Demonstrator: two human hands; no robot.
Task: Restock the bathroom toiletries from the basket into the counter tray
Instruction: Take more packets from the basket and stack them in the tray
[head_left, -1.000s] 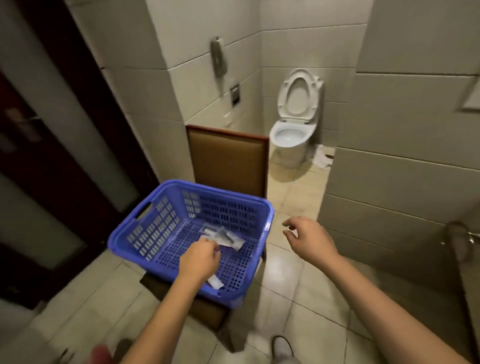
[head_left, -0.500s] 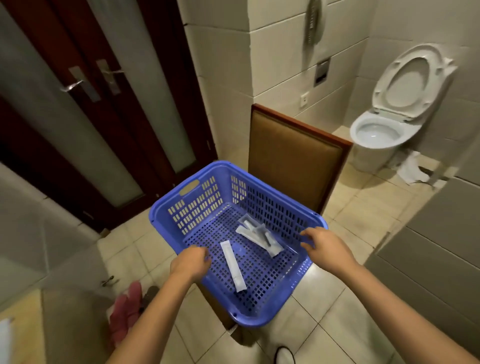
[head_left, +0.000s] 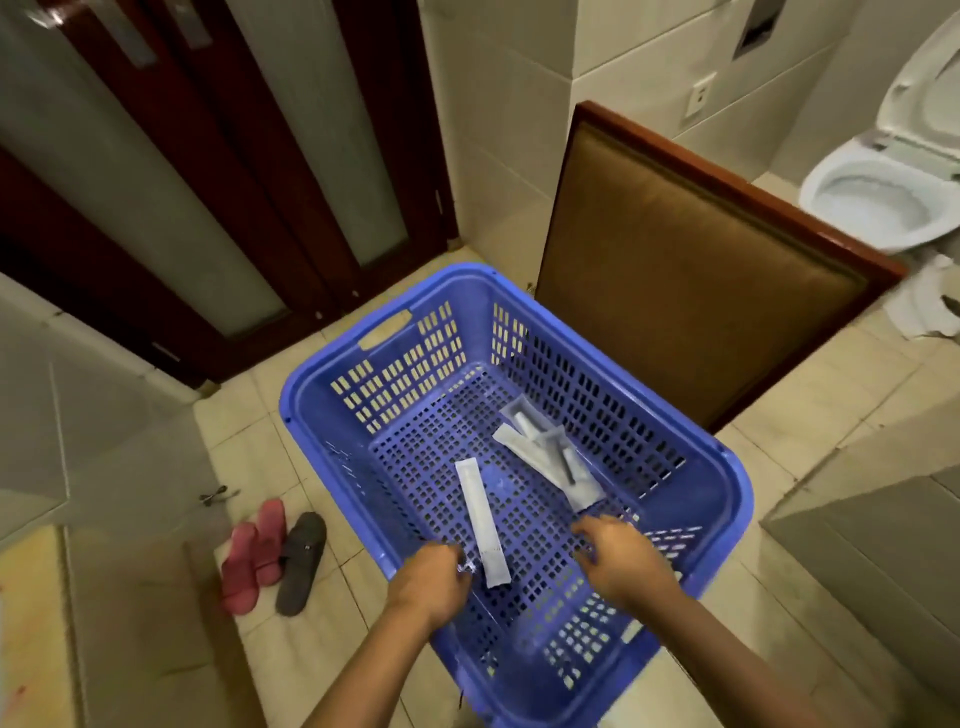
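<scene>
The left hand (head_left: 431, 582) is curling at the near end of the long white sachet (head_left: 480, 522); any pinch is indiscernible. The right hand (head_left: 621, 564) is hovering loosely curled, empty. Blurred clear packets (head_left: 550, 454) are lying farther inside the blue perforated plastic basket (head_left: 400, 374).

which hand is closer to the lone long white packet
Left. Left hand sits by the near end of the long white packet; right hand is farther, to its right.

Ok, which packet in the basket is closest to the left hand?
The long white packet lying alone beside the left hand; the clear packets are piled farther back.
</scene>
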